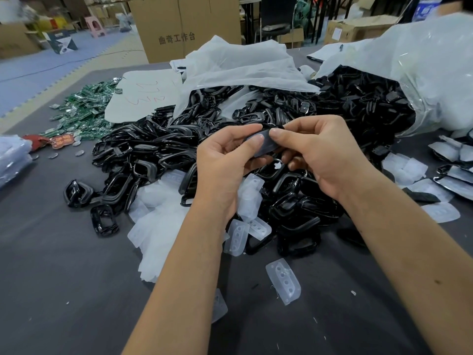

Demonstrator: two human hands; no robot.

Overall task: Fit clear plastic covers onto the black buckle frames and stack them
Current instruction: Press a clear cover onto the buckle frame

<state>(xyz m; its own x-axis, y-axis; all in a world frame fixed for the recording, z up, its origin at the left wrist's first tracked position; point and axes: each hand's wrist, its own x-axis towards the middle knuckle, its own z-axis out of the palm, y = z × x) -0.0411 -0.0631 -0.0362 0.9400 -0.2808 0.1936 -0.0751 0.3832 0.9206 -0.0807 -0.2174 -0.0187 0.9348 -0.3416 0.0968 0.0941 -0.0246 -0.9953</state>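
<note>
Both hands meet above a big heap of black buckle frames [153,149] on the grey table. My left hand [225,160] and my right hand [322,152] together pinch one black frame with a clear cover [265,144] on it, thumbs pressing on its face. Loose clear plastic covers [282,280] lie on the table below my forearms, and more of them sit in a pile [156,226] at the left. Frames with covers fitted [453,175] lie at the right edge.
A clear plastic bag [422,80] spilling black frames lies at the right. White bags [238,65] sit behind the heap. Green circuit boards [84,108] are piled at the back left. A cardboard box [184,26] stands beyond the table [64,278].
</note>
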